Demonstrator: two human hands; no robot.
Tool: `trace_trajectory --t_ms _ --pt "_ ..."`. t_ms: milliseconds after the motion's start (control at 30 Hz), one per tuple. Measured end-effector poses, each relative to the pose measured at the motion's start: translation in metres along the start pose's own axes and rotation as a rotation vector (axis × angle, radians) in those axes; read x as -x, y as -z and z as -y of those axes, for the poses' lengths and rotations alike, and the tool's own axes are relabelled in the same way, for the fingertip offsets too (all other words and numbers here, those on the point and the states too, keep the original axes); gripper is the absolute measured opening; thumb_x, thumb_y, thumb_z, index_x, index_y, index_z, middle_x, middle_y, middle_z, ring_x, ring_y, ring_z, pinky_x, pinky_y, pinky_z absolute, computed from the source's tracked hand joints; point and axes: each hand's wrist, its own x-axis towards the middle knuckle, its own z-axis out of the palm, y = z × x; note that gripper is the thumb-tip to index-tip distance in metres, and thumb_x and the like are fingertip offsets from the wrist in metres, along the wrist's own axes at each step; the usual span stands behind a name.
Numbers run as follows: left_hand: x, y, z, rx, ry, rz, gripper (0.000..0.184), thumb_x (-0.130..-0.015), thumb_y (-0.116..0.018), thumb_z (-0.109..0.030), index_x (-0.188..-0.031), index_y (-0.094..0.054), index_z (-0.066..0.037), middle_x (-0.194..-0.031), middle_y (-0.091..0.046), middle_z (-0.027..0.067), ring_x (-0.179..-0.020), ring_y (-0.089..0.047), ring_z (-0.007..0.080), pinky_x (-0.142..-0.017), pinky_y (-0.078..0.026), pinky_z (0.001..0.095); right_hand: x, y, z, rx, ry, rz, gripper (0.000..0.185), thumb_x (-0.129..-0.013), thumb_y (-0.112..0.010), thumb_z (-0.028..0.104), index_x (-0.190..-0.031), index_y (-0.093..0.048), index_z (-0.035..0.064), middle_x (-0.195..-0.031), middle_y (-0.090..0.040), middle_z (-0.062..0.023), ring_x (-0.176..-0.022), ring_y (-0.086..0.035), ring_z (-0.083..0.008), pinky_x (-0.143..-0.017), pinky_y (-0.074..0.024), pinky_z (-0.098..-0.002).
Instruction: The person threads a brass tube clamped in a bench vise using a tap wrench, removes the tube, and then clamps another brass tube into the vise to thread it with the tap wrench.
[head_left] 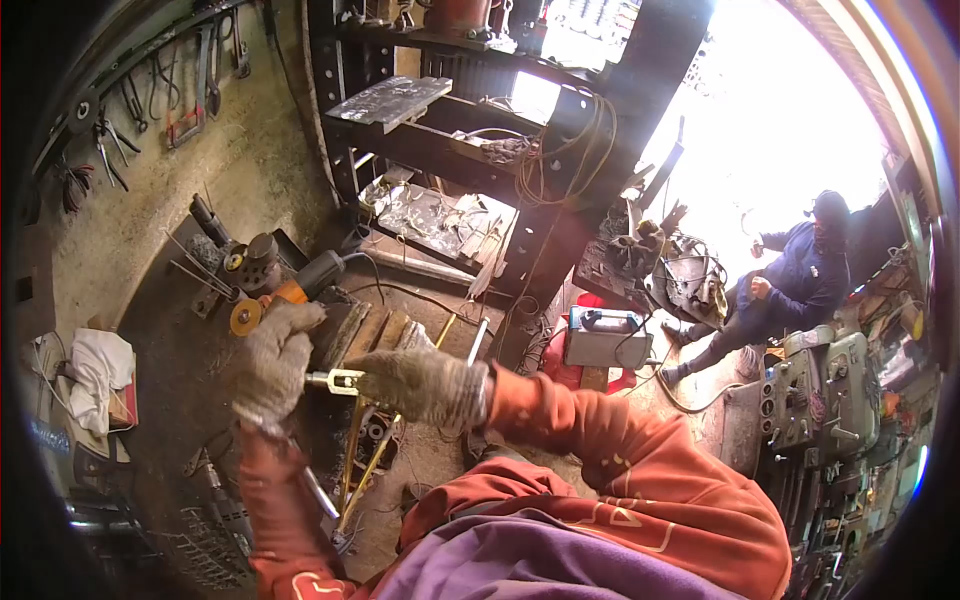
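Both my hands wear thick, dirty work gloves and meet at a metal clevis-like fitting [345,382] over the dark bench. My left hand [272,365] is closed round the fitting's dark rod end. From the other side, my right hand [425,385] grips the forked, shiny end, its fingers wrapped together. Just beyond my left hand lies an orange angle grinder [300,283] with a yellowish disc [245,317]. Long yellow rods [362,460] and a steel tube [320,492] are below the fitting.
Hand tools [205,75] hang on the left wall. A white cloth [100,375] lies at the left. Ahead is a steel rack [440,125] with a coiled cable. A grey machine box [605,340] stands on the floor. At the right, a person [800,270] in dark clothing sits near a machine [820,390].
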Motion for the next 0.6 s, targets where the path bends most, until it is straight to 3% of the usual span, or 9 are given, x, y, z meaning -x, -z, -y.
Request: trace_trajectory --t_ms 67,167,233,300,333,367,467,567,600 --pt "-0.026 -0.005 0.013 0.124 0.068 0.168 0.04 -0.09 -0.059 -0.005 -0.126 -0.074 0.003 -0.126 -0.075 0.0121 -0.113 -0.069 0.0194 -0.104 -0.052 0.0326 0.003 -0.008 0.042 0.042 -0.47 -0.255 0.046 -0.108 -0.062 0.024 -0.151 -0.055 0.0069 -0.113 -0.075 -0.0213 -0.101 -0.075 -0.0378 -0.084 -0.0586 -0.0455" --pt "-0.016 0.009 0.034 0.164 0.06 0.202 0.038 -0.091 -0.059 -0.004 -0.124 -0.074 0.004 -0.123 -0.076 0.0105 -0.108 -0.068 0.0172 -0.101 -0.052 0.0317 0.004 -0.058 0.012 0.289 -0.256 -0.36 0.05 -0.109 -0.064 0.02 -0.155 -0.052 0.0036 -0.118 -0.073 -0.0172 -0.105 -0.069 -0.0193 -0.09 -0.0554 -0.0343" --pt "-0.009 0.006 0.012 0.118 0.084 0.191 0.036 -0.098 -0.064 -0.01 -0.13 -0.072 0.004 -0.13 -0.073 0.0111 -0.115 -0.066 0.0178 -0.106 -0.05 0.033 0.005 -0.051 0.009 0.245 -0.266 -0.305 0.048 -0.11 -0.06 0.018 -0.155 -0.052 0.004 -0.119 -0.073 -0.0171 -0.105 -0.07 -0.0234 -0.092 -0.0558 -0.0365" --pt "0.008 -0.002 -0.005 0.144 -0.031 -0.101 0.046 -0.107 -0.061 -0.027 -0.144 -0.061 0.001 -0.141 -0.066 0.0127 -0.126 -0.06 0.0202 -0.114 -0.044 0.0364 0.006 -0.026 0.014 0.213 -0.238 -0.191 0.045 -0.105 -0.066 0.033 -0.14 -0.06 0.0065 -0.104 -0.073 -0.0216 -0.096 -0.074 -0.0407 -0.082 -0.0584 -0.0464" --pt "0.018 -0.008 -0.014 0.156 -0.09 -0.25 0.053 -0.111 -0.059 -0.036 -0.15 -0.056 0.0 -0.147 -0.062 0.0136 -0.132 -0.058 0.0213 -0.118 -0.041 0.0381 -0.007 -0.004 0.043 0.644 -0.248 -0.137 0.045 -0.102 -0.067 0.039 -0.133 -0.066 0.0067 -0.106 -0.074 -0.0206 -0.099 -0.073 -0.0396 -0.087 -0.0575 -0.0493" --pt "0.037 -0.019 -0.024 0.144 -0.098 -0.265 0.053 -0.111 -0.059 -0.036 -0.15 -0.056 0.0 -0.147 -0.062 0.0136 -0.132 -0.058 0.0213 -0.118 -0.041 0.0381 -0.025 0.004 0.073 0.647 -0.229 -0.132 0.045 -0.102 -0.067 0.039 -0.133 -0.066 0.0067 -0.106 -0.074 -0.0206 -0.099 -0.073 -0.0396 -0.087 -0.0575 -0.0493" --pt "0.107 -0.075 -0.046 0.004 0.123 -0.414 0.052 -0.108 -0.063 -0.033 -0.145 -0.057 0.003 -0.14 -0.065 0.0161 -0.125 -0.062 0.0249 -0.11 -0.046 0.0403 -0.065 0.024 0.113 0.816 -0.053 -0.186 0.039 -0.1 -0.064 0.041 -0.117 -0.074 0.0069 -0.107 -0.074 -0.0192 -0.099 -0.073 -0.0385 -0.091 -0.0562 -0.0505" --pt "0.126 -0.114 -0.066 -0.11 0.127 -0.462 0.051 -0.107 -0.063 -0.033 -0.143 -0.059 0.003 -0.137 -0.066 0.017 -0.121 -0.063 0.0265 -0.107 -0.047 0.0407 -0.115 0.015 0.084 0.991 0.611 0.107 0.039 -0.099 -0.062 0.042 -0.105 -0.078 0.007 -0.106 -0.074 -0.0195 -0.096 -0.072 -0.0405 -0.091 -0.056 -0.0502" --pt "0.125 -0.119 -0.068 -0.136 0.119 -0.469 0.05 -0.107 -0.063 -0.032 -0.143 -0.059 0.002 -0.136 -0.067 0.0173 -0.12 -0.064 0.027 -0.106 -0.048 0.0408 -0.128 0.007 0.07 0.971 0.623 0.31 0.037 -0.099 -0.063 0.041 -0.105 -0.078 0.0079 -0.105 -0.074 -0.0187 -0.097 -0.072 -0.0398 -0.091 -0.0559 -0.0494"
